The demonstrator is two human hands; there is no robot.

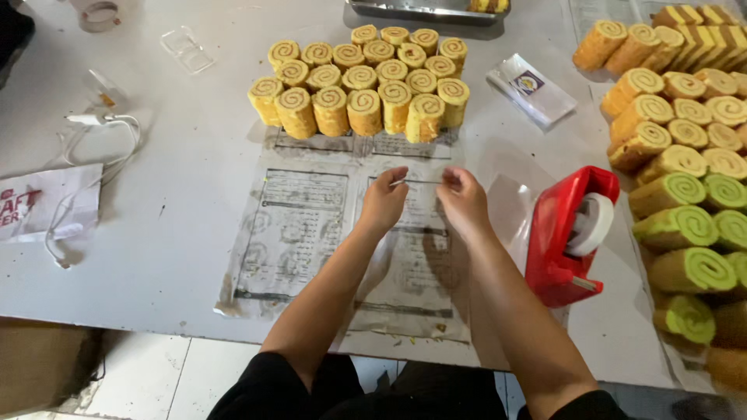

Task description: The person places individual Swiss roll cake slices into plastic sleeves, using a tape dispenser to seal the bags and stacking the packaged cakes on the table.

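Note:
My left hand (383,201) and my right hand (464,201) are close together over a printed paper sheet (299,233) on the white table. Between their fingertips they pinch a thin clear strip of tape or film (422,182), stretched flat. Just beyond the hands stands a block of several yellow swirl roll-cake slices (362,85), upright in rows. A red tape dispenser (569,233) with a white roll sits right of my right hand.
More yellow and green roll cakes (685,155) are piled along the right edge. A stack of clear bags (531,89) lies at the back right, a metal tray (424,9) at the back, a white cable (93,155) and a paper (47,202) at left.

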